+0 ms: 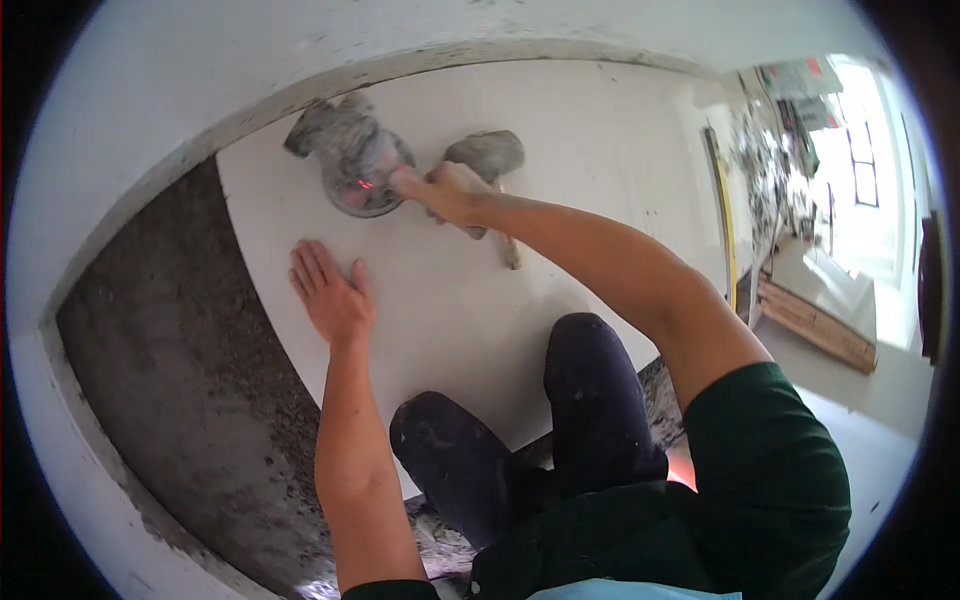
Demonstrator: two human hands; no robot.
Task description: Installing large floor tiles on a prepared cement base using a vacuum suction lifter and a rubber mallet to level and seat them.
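I kneel on a large white tile (560,130) laid on the floor. My left hand (332,293) lies flat on the tile, fingers spread and pointing away from me. My right hand (445,192) reaches further out and is closed around the wooden handle of a grey-headed mallet (488,155), close to its head. The handle's end shows under my forearm. Its fingertips touch a round grey mortar-smeared device (355,162) with a small red light, which sits on the tile near the wall.
A rough grey mortar bed (150,350) borders the tile on the left. A white wall (200,60) runs along the far side. My knees in dark trousers (590,370) rest on the tile's near edge. Wooden planks (815,325) and a bright window lie to the right.
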